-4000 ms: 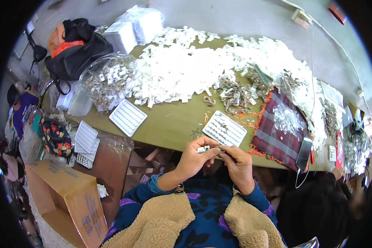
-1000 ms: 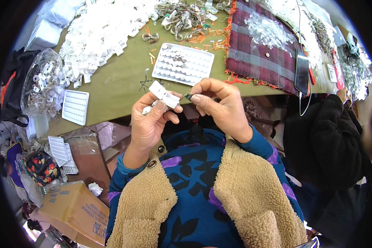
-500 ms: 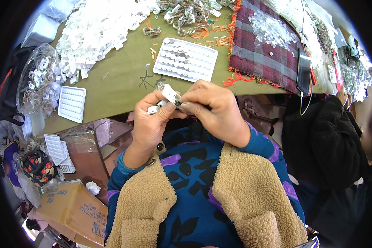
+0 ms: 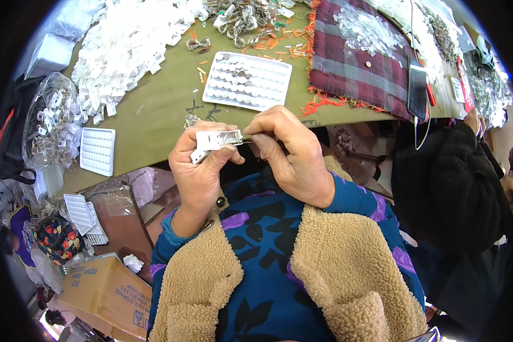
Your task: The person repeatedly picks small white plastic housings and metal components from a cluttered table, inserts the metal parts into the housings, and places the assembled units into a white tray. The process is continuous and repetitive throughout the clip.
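Note:
My left hand [image 4: 195,171] is closed around a small white plastic housing [image 4: 212,139], with a clear part at its right end. A second white piece [image 4: 198,155] sits lower in the same grip. Just right of the housing, my right hand [image 4: 293,157] has thumb and forefinger pinched together; whatever is between them is too small to make out. Both hands are raised in front of the table's near edge. Beyond them lies a white tray [image 4: 283,73] with rows of round cells, some grey metal discs among them.
A heap of white plastic housings [image 4: 125,51] covers the far left. Tangled wired parts [image 4: 242,21] and orange strips [image 4: 271,43] lie at the back. On the right are clear pieces [image 4: 367,31] on a plaid cloth [image 4: 347,68] and a phone [image 4: 416,91]. A smaller tray [image 4: 97,151] lies left.
The housing in my left hand has turned from tilted upright to lying nearly level, its clear end toward my right hand. The right fingers have shifted slightly away from it. The view has shifted slightly.

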Demonstrator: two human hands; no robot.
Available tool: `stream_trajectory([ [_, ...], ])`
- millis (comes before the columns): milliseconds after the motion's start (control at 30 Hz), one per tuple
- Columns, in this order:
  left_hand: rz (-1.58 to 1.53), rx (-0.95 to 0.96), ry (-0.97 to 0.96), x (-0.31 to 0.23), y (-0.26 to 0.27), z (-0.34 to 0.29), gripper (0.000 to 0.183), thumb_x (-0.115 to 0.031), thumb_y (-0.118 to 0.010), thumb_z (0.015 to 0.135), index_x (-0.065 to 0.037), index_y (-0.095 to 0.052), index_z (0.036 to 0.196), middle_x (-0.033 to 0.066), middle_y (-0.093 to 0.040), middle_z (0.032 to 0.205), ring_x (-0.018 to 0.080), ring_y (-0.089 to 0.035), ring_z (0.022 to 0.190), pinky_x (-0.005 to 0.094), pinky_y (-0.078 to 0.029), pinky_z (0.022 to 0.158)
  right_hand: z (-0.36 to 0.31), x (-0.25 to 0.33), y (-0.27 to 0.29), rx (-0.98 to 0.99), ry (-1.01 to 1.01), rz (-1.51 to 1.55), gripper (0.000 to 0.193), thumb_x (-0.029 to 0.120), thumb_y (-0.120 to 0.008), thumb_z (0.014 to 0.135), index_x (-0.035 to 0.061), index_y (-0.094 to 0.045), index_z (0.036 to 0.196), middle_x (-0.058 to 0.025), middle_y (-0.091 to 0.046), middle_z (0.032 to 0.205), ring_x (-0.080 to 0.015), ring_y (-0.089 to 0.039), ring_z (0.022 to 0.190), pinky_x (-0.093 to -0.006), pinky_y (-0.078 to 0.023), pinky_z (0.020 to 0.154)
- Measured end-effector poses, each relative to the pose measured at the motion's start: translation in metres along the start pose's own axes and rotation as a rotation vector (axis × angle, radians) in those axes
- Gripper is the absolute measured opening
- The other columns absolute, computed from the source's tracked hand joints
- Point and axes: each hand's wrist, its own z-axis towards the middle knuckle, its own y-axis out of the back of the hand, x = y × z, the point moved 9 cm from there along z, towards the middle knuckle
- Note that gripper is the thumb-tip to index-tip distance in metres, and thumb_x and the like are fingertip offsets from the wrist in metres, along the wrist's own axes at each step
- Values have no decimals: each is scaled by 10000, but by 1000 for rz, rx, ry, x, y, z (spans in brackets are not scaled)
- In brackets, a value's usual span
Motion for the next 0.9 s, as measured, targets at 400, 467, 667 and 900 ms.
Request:
stream_trajectory([
  [400, 267, 143, -244, -23, -18, -11, 237, -38, -753, 843, 25, -581, 994, 150, -623, 1024, 163, -646, 820, 272, -567, 696, -5, 13, 3, -7, 110, -138, 123, -54, -687, 758, -5, -640, 860, -48, -580, 838, -74, -454, 559, -221, -369, 497],
  [467, 480, 206, -376, -34, -22, -11, 246, -50, -774, 825, 17, -594, 979, 153, -634, 1015, 168, -638, 862, 271, -547, 727, -4, 11, 2, 13, 66, -122, 115, -57, -678, 759, -6, -632, 852, -40, -583, 833, -68, -463, 569, -220, -369, 506],
  [667, 89, 117, -180, -19, -13, -13, 252, -105, -751, 858, 26, -595, 1006, 166, -653, 995, 157, -636, 804, 247, -550, 668, -15, -39, -20, 185, -574, 475, 101, 55, -667, 843, -28, -611, 833, -17, -596, 705, -40, -493, 584, -218, -385, 499],
  [900, -715, 80, 504, 39, -10, -19, 330, -225, -588, 990, 51, -574, 1170, 188, -655, 1038, 126, -624, 723, 233, -552, 537, -7, -24, -11, 192, -312, 132, 86, 24, -647, 873, -39, -634, 929, -104, -646, 846, -145, -591, 697, -264, -469, 626],
])
